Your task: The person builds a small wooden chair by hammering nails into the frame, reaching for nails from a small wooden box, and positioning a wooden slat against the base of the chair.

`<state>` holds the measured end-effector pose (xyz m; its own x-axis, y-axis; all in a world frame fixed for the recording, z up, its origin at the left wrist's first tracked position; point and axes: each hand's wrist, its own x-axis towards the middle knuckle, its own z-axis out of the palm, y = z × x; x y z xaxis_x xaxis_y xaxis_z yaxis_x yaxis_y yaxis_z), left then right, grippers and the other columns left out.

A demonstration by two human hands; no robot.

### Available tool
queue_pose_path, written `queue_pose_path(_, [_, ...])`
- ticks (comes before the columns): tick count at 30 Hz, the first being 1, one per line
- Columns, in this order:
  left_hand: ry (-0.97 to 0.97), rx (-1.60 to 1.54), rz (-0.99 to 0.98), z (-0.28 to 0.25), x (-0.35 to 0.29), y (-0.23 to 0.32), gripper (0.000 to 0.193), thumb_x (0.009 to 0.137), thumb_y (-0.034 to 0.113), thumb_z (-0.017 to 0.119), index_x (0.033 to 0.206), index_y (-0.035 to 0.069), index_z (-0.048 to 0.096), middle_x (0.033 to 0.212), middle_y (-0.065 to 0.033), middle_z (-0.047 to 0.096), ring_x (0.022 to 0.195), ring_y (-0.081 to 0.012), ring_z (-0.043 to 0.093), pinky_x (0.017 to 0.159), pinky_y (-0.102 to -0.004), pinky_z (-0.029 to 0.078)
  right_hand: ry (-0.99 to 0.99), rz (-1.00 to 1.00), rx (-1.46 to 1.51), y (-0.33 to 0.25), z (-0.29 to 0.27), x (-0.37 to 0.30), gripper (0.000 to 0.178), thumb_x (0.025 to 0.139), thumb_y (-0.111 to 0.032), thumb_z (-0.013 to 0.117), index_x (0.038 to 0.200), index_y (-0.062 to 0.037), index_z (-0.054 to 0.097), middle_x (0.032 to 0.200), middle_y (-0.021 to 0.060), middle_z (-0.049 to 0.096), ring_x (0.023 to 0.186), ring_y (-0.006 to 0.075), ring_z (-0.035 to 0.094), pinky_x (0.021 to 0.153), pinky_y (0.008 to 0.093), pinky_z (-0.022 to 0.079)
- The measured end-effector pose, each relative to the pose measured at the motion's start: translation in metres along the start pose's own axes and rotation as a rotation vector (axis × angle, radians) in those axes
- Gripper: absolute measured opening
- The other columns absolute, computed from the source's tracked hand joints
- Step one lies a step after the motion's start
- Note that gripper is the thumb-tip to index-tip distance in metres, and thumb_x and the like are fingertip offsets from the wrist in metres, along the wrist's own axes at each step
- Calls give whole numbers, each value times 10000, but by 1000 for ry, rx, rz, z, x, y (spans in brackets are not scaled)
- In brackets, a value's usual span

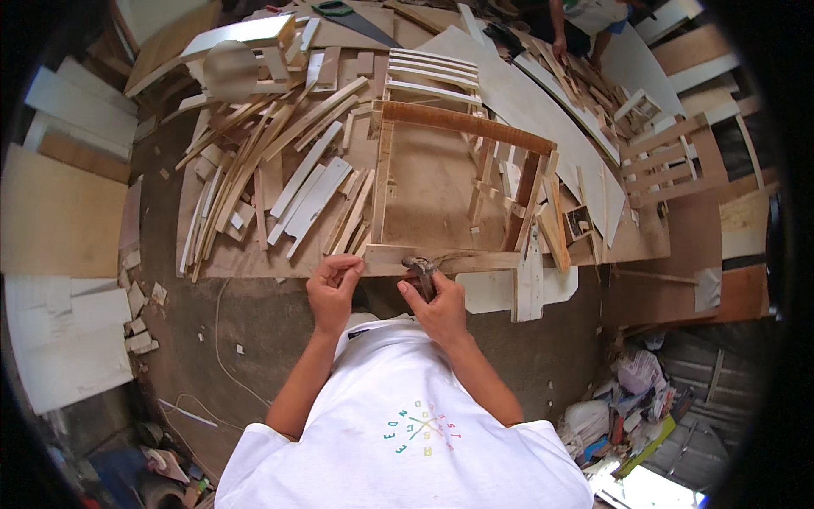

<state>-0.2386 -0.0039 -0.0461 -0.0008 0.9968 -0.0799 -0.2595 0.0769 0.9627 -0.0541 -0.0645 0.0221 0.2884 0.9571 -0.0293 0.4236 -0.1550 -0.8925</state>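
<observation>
A wooden frame (475, 125) of joined boards stands on the worktable, and its near board (483, 259) runs along the edge closest to me. My right hand (443, 307) grips a hammer (419, 270), its dark head up against the middle of that near board. By the board's left end is my left hand (332, 293), with thumb and fingertips pinched together. Whatever sits in that pinch is too small to make out. The hammer's handle is mostly hidden inside my right hand.
Loose wood strips (254, 182) cover the table's left side. Behind the frame lie a slatted piece (432, 76) and a green-handled saw (356, 24). A large pale panel (517, 93) slants off to the right. Another person's arm (558, 25) shows at the far right.
</observation>
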Motion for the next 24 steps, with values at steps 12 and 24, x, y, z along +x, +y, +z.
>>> queue_pose_path(12, [-578,320,432,101,-18,29,238,781,-130,798,951,30,751,940,-86,749,874,-222,724,785,-322,555,129,287,505,25,-64,-32,197,959,-175,790,1075,-17,776,918,18,773,764,88,660,714,270,541])
queue_pose_path(24, [-866,339,113,303,-55,-37,169,814,-53,837,944,37,779,907,-73,713,845,-163,665,742,-301,532,233,359,491,167,-223,-47,172,908,-154,823,1017,-27,787,842,28,755,776,63,659,697,258,529])
